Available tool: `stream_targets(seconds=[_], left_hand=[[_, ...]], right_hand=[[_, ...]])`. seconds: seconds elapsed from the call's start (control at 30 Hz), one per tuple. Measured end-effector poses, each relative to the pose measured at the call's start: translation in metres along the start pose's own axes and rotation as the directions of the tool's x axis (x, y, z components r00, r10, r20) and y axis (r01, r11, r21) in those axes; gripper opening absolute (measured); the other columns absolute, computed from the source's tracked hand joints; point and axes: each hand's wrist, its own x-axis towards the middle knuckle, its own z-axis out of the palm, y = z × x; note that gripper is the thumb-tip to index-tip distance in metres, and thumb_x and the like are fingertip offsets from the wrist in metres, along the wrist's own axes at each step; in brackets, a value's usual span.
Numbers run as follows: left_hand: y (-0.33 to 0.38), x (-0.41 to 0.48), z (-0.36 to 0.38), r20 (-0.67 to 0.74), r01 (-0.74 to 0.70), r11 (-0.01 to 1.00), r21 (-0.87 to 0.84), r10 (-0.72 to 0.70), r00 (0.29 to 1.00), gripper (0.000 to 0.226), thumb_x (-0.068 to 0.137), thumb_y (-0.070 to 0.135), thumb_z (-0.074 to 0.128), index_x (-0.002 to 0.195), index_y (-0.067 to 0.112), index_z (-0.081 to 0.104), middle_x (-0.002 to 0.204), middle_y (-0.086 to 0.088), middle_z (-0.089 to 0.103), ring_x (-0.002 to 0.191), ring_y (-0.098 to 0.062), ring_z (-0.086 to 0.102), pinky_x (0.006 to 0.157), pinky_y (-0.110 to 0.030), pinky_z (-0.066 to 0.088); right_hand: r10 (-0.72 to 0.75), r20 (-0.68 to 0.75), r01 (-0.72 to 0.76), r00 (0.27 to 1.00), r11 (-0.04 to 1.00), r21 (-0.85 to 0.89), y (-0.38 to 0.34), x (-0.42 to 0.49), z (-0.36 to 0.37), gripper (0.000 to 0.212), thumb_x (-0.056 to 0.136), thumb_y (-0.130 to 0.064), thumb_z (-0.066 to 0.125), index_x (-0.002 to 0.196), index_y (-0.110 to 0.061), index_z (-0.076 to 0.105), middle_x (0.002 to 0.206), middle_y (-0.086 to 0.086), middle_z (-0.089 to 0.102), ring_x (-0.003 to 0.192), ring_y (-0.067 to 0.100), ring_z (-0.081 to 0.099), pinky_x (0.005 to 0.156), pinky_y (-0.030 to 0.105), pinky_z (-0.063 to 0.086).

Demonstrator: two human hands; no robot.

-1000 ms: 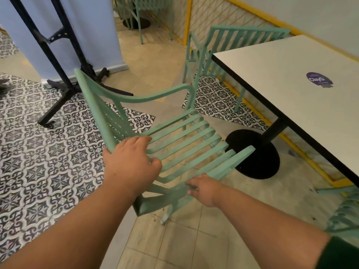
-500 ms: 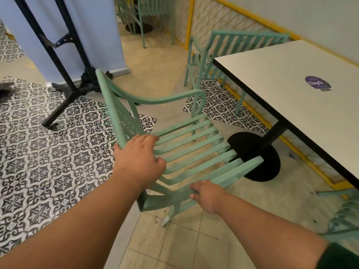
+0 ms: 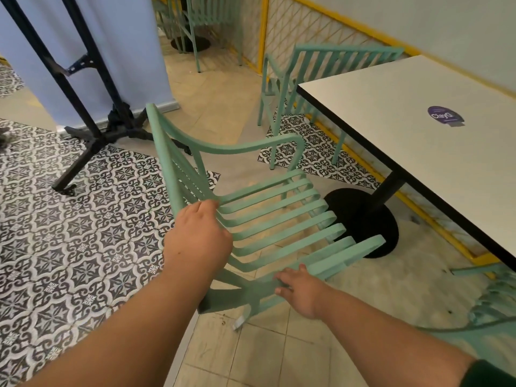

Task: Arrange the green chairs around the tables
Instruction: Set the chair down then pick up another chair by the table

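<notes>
A green slatted chair (image 3: pixel 268 208) is tilted in front of me, its seat facing the white table (image 3: pixel 413 129) on the right. My left hand (image 3: pixel 196 238) grips the chair where the backrest meets the seat. My right hand (image 3: pixel 300 289) grips the near armrest of the same chair. A second green chair (image 3: pixel 312 71) stands upright at the table's far end. Part of a third green chair (image 3: pixel 491 300) shows at the lower right, under the table's near edge.
The table's black pedestal base (image 3: pixel 365 219) sits on the floor just right of the held chair. A black folding stand (image 3: pixel 92 113) with a pale banner stands at the back left. A yellow mesh partition (image 3: pixel 301 32) lines the wall. More green chairs (image 3: pixel 195 20) stand far back.
The held chair has moved right and closer to the table base. Both hands keep their hold on it.
</notes>
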Motion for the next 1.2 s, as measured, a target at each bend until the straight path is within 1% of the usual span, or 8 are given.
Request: stream_targets(seconds=[0.27, 0.37, 0.47, 0.57, 0.77, 0.9, 1.03, 1.2], left_hand=[[0.044, -0.035, 0.021, -0.002, -0.012, 0.997, -0.077, 0.012, 1.0, 0.054, 0.089, 0.029, 0.05, 0.143, 0.025, 0.042, 0.145, 0.007, 0.046, 0.135, -0.017, 0.035, 0.104, -0.041, 0.04], [0.052, -0.044, 0.02, 0.023, -0.035, 0.976, -0.213, 0.041, 0.999, 0.058, 0.087, 0.033, 0.055, 0.143, 0.028, 0.041, 0.145, 0.008, 0.043, 0.134, -0.016, 0.035, 0.11, -0.047, 0.039], [0.04, -0.028, 0.006, -0.035, -0.122, 0.961, -0.247, 0.117, 0.992, 0.068, 0.081, 0.048, 0.048, 0.146, 0.03, 0.038, 0.153, 0.006, 0.038, 0.145, -0.02, 0.028, 0.121, -0.054, 0.021], [0.009, 0.012, -0.006, -0.007, -0.258, 0.964, 0.071, 0.259, 0.966, 0.078, 0.082, 0.057, 0.032, 0.154, 0.027, 0.036, 0.167, -0.002, 0.024, 0.156, -0.028, -0.004, 0.121, -0.052, -0.007], [-0.005, 0.025, -0.002, 0.145, -0.259, 0.965, 0.045, 0.25, 0.957, 0.073, 0.093, 0.053, 0.031, 0.158, 0.02, 0.032, 0.17, -0.011, 0.012, 0.153, -0.031, -0.02, 0.12, -0.041, -0.015], [0.005, 0.011, -0.041, 0.314, -0.225, 0.974, -0.023, 0.221, 0.923, 0.073, 0.1, 0.046, 0.048, 0.162, 0.018, 0.02, 0.17, -0.011, 0.005, 0.155, -0.029, -0.009, 0.126, -0.047, 0.0], [-0.003, -0.026, -0.097, 0.154, -0.213, 0.967, -0.14, 0.234, 0.96, 0.068, 0.099, 0.042, 0.055, 0.159, 0.023, 0.03, 0.163, -0.005, 0.033, 0.147, -0.022, 0.03, 0.119, -0.043, 0.025], [-0.03, -0.04, -0.165, 0.16, -0.234, 0.972, -0.021, 0.235, 0.959, 0.077, 0.093, 0.057, 0.054, 0.159, 0.037, 0.02, 0.163, -0.005, 0.033, 0.145, -0.027, 0.035, 0.116, -0.054, 0.032]], right_hand=[[0.132, 0.068, -0.135, 0.989, 0.99, 0.044, 0.036, -0.021, -0.024, 0.048, 0.106, -0.041, 0.047, 0.152, -0.029, 0.044, 0.162, -0.007, 0.034, 0.156, 0.03, -0.006, 0.123, 0.047, 0.01], [0.267, 0.067, -0.275, 0.961, 0.94, 0.202, 0.007, -0.034, -0.044, 0.043, 0.109, -0.033, 0.04, 0.148, -0.017, 0.05, 0.152, 0.007, 0.047, 0.149, 0.035, 0.027, 0.118, 0.042, 0.024], [0.115, -0.026, -0.092, 0.993, 0.894, 0.439, -0.05, -0.057, -0.064, 0.043, 0.1, -0.059, 0.044, 0.129, -0.032, 0.063, 0.122, -0.008, 0.062, 0.111, 0.01, 0.056, 0.086, 0.03, 0.041], [-0.05, -0.056, 0.074, 0.997, 0.786, 0.614, -0.103, -0.069, -0.06, 0.066, 0.075, -0.082, 0.052, 0.133, -0.051, 0.052, 0.129, -0.019, 0.061, 0.116, 0.004, 0.056, 0.093, 0.031, 0.044], [-0.104, -0.123, 0.14, 0.987, 0.932, 0.335, -0.137, -0.073, -0.026, 0.049, 0.089, -0.03, 0.052, 0.135, -0.031, 0.036, 0.135, 0.002, 0.054, 0.125, 0.028, 0.051, 0.107, 0.047, 0.044], [-0.098, -0.044, 0.106, 0.994, 0.969, 0.223, -0.141, -0.087, -0.043, 0.07, 0.096, -0.043, 0.059, 0.155, -0.026, 0.025, 0.154, 0.006, 0.044, 0.141, 0.029, 0.041, 0.114, 0.043, 0.036], [-0.119, -0.102, 0.131, 0.988, 0.985, 0.116, -0.146, -0.109, -0.079, 0.08, 0.088, -0.064, 0.062, 0.154, -0.027, 0.035, 0.15, 0.003, 0.046, 0.137, 0.025, 0.045, 0.111, 0.042, 0.041], [-0.155, -0.301, 0.126, 0.941, 0.986, -0.114, -0.15, -0.127, -0.143, 0.088, 0.085, -0.072, 0.058, 0.152, -0.02, 0.038, 0.153, 0.011, 0.044, 0.141, 0.031, 0.037, 0.114, 0.047, 0.036]])
